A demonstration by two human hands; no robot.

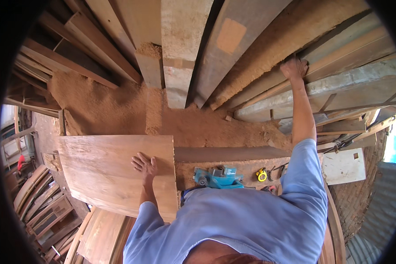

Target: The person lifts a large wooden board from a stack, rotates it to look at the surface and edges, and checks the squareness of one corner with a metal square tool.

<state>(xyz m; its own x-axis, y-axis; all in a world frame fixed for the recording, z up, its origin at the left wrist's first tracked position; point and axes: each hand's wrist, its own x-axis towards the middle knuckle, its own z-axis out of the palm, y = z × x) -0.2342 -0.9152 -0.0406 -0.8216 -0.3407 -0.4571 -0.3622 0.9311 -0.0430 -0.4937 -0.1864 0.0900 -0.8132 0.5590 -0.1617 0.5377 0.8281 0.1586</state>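
My left hand [144, 166] lies flat with fingers spread on a wide, pale brown wood panel [105, 165]. The panel is at the left, its right edge close to my body. Far to the right my other arm is stretched out, and my right hand [294, 68] is closed over the edge of a long wooden plank [268, 90] among leaning boards. Its fingertips are hidden. In front of my torso sit a blue electric planer [220, 177] and a yellow tape measure [261, 174] on a dusty wooden bench [187, 171].
Several tall boards [180, 48] lean ahead of me, with heaped sawdust [101, 103] at their feet. Stacked wooden pieces [53, 211] stand at the far left. A white board [345, 166] and corrugated metal sheets [385, 202] are at the right.
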